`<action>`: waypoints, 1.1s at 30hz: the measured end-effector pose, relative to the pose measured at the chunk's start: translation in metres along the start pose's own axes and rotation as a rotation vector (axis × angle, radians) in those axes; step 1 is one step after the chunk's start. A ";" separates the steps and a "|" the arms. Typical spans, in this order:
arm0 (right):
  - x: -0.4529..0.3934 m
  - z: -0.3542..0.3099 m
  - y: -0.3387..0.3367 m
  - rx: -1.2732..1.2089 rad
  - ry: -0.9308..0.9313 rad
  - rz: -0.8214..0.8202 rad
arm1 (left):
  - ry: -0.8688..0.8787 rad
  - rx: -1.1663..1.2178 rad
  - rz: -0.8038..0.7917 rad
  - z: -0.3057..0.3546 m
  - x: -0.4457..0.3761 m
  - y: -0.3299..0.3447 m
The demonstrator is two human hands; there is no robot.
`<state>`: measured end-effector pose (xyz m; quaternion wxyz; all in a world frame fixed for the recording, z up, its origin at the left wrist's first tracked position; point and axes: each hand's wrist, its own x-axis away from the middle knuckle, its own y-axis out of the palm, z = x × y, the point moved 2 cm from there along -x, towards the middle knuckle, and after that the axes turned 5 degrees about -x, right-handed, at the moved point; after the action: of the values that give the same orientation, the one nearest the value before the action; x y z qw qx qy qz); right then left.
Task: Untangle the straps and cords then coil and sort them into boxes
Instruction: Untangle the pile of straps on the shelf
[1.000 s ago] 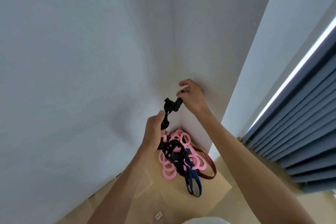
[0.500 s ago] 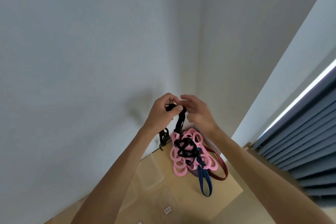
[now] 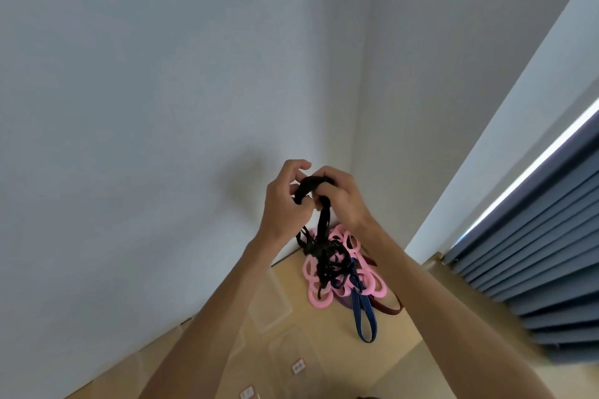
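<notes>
Clear boxes [image 3: 272, 304] lay nearest on the table [image 3: 398, 353]. Beyond, the tangled pile [image 3: 343, 269] sat near the corner. Above it, left hand [image 3: 285, 201] and right hand [image 3: 343, 201] both gripped the raised black strap [image 3: 324, 220], fingers curled.

clear boxes [image 3: 275, 304] faint, box labels [image 3: 298, 367] unreadable

My left hand [image 3: 285, 201] and my right hand [image 3: 346, 201] are bare: I see no glove, ring, watch or band on either. My left forearm [image 3: 210, 311] enters from about 7 o'clock and my right forearm [image 3: 437, 308] from about 5 o'clock, both uncovered along their whole visible length, with no sleeve edge in view. My nails are short and plain.
</notes>
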<state>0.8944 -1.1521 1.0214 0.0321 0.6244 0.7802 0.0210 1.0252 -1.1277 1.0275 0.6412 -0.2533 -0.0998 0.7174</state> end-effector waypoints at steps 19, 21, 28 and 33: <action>0.004 0.053 -0.064 0.447 0.251 -0.088 | -0.247 0.233 -0.152 -0.018 0.001 -0.008; 0.010 0.052 -0.048 0.412 0.270 -0.214 | -0.206 0.243 -0.165 0.000 -0.004 -0.009; 0.025 0.033 -0.013 -0.115 0.310 -0.369 | -0.160 0.288 -0.055 0.024 -0.009 -0.023; 0.044 0.029 0.008 -0.072 0.370 -0.476 | -0.173 0.326 0.067 0.026 -0.010 -0.044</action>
<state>0.8945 -1.1076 0.9917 -0.0842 0.4080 0.8960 0.1540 1.0516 -1.1260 1.0728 0.6386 -0.0867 -0.0286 0.7641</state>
